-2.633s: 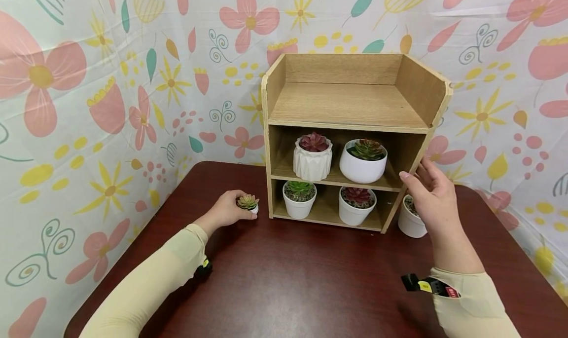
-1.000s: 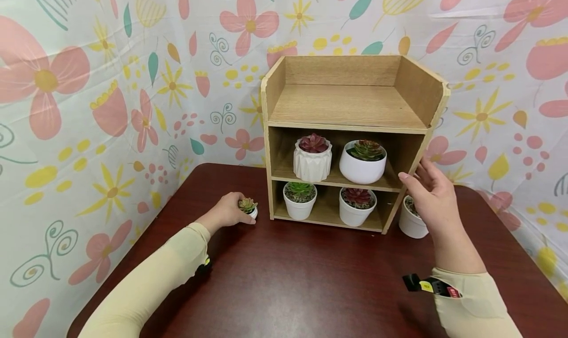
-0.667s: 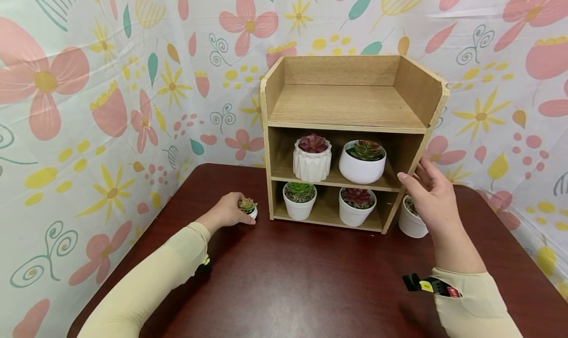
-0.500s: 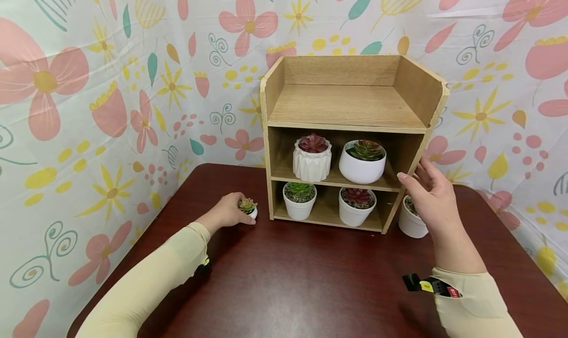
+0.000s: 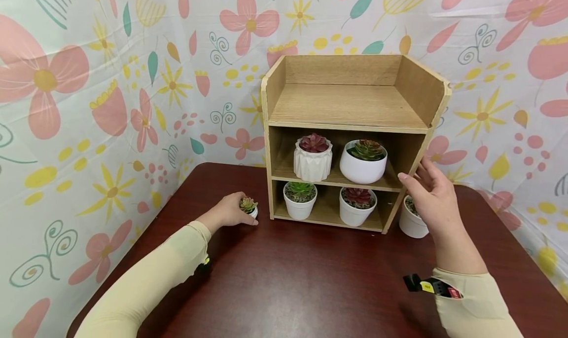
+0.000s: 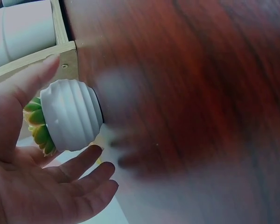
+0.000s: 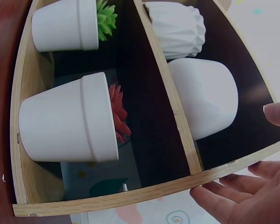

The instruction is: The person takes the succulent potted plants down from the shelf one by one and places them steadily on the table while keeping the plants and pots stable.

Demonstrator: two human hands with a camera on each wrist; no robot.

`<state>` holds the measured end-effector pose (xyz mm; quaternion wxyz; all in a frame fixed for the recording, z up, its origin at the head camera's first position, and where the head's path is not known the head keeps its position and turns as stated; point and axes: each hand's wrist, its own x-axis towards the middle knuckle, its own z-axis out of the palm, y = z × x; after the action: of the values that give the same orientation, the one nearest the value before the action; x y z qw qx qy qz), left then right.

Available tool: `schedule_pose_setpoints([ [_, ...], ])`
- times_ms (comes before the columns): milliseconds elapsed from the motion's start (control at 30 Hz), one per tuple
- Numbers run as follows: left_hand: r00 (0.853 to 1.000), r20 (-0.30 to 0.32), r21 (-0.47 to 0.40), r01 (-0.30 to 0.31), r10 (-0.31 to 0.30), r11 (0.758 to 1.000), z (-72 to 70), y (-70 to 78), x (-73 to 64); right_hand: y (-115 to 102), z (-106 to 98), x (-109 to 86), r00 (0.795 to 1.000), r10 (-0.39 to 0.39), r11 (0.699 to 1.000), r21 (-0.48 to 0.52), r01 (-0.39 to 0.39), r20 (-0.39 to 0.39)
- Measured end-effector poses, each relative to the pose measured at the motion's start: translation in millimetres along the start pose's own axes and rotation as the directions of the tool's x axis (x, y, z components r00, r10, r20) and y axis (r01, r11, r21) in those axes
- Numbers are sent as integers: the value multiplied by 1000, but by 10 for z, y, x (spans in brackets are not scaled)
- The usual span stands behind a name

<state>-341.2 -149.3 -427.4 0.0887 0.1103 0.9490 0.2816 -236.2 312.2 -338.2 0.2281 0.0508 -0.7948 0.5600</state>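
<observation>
A small succulent in a ribbed white pot (image 6: 72, 116) stands on the table left of the wooden shelf (image 5: 350, 106). My left hand (image 5: 228, 210) is around it from the left. The left wrist view shows a gap between the thumb and the pot, with the lower fingers loosely spread beside it; the index finger is partly hidden. My right hand (image 5: 435, 195) is at the shelf's right side. In the right wrist view, fingers (image 7: 238, 191) lie along the outside of the side panel, while the thumb extends in front, seemingly apart from the wood.
The middle level bears a fluted pot (image 5: 312, 163) and a round pot (image 5: 364, 168). Below stand a green succulent (image 5: 300, 200) and a red succulent (image 5: 357, 206). Another white pot (image 5: 412, 219) is partly behind my right hand. Patterned cloth (image 5: 199, 56) hangs behind the table (image 5: 288, 279).
Since the oldest frame, my left thumb has eased slightly down from the small pot, so more of the pot shows. The right hand has stayed at the shelf's side.
</observation>
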Motion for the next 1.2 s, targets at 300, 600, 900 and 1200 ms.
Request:
schedule_pose_setpoints([
  [300,999,19,27,-49,48,998,-35,-4,-37,-16,13,4,999,12,1000,-11,-12,31],
  [600,991,34,5,-127,126,992,-91,70,-99,-39,14,-14,999,15,1000,-27,-15,35],
  [900,982,-21,-92,-189,188,978,-183,251,-167,-143,-35,-127,992,-2,1000,8,3,-127],
  [1200,957,-178,-226,-265,228,937,-341,382,-214,-213,-12,-242,970,-71,996,-61,58,-231],
])
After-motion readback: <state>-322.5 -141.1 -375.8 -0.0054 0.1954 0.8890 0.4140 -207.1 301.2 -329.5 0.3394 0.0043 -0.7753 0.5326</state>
